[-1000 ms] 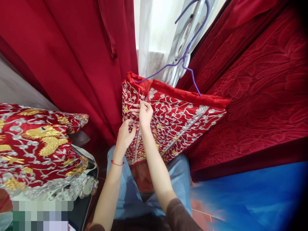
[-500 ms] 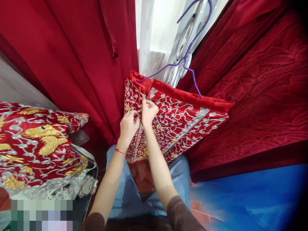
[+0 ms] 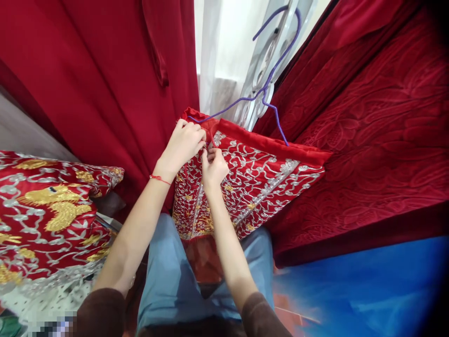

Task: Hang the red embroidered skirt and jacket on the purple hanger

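A red garment (image 3: 266, 178) embroidered in silver and gold hangs on a purple wire hanger (image 3: 261, 86) in front of me. My left hand (image 3: 184, 142) is closed in a pinch at the garment's collar, near its front opening. My right hand (image 3: 213, 166) is closed just below and to the right of it, fingers pinched on the same front edge. What small part the fingers grip is hidden. A thin red string circles my left wrist.
Red curtains (image 3: 105, 79) hang at the left, a red velvet embossed cloth (image 3: 379, 140) at the right. A white sheer curtain (image 3: 224, 51) is behind the hanger. Another embroidered red garment (image 3: 45, 215) lies at the left. A blue surface (image 3: 368, 290) is at lower right.
My left hand has risen from the garment's front to the collar, above my right hand. My right hand stayed almost where it was. The view shifted slightly.
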The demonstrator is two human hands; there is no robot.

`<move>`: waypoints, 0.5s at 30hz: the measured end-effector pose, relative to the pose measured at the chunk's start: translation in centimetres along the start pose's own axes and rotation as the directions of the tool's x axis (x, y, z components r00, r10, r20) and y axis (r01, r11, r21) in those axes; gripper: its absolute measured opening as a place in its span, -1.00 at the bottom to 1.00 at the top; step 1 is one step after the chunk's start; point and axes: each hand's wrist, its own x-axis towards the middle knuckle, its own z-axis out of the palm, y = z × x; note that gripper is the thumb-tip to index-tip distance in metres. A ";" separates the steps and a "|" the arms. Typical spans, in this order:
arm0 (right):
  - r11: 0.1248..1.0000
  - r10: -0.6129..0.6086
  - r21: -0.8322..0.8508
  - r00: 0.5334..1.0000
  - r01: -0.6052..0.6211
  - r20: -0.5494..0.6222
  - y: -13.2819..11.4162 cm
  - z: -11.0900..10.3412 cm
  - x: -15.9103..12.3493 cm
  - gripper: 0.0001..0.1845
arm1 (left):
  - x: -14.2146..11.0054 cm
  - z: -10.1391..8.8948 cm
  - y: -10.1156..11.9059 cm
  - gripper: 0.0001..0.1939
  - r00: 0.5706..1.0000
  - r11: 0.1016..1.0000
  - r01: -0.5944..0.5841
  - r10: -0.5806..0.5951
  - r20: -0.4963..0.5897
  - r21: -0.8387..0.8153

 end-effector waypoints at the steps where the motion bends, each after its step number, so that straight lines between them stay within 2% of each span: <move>1: 1.000 -0.008 0.012 1.000 0.008 -0.007 -0.1 -0.1 -0.4 -0.70 | 0.0 -0.3 0.2 -0.84 1.000 0.999 0.010 -0.010 -0.005 -0.044; 4: 0.998 -0.020 0.055 0.999 0.022 -0.036 -0.5 -0.5 -1.8 -0.65 | -0.8 -0.9 1.3 -0.77 1.000 0.992 0.012 -0.013 -0.007 -0.125; 8: 0.990 -0.011 0.137 0.998 0.020 -0.063 -1.3 -1.7 -3.8 -0.64 | -1.8 -1.5 2.6 -0.73 0.995 0.991 0.060 -0.049 0.085 -0.123; 11: 0.972 0.029 0.237 0.997 -0.012 -0.068 -2.0 -2.6 -4.8 -0.69 | -2.3 -1.5 3.0 -0.73 0.991 0.985 0.094 -0.079 0.109 -0.142; 15: 0.919 0.118 0.381 0.993 -0.105 -0.013 -2.9 -3.4 -5.2 -0.76 | -2.6 -1.5 3.2 -0.74 0.989 0.999 0.031 -0.027 0.146 -0.025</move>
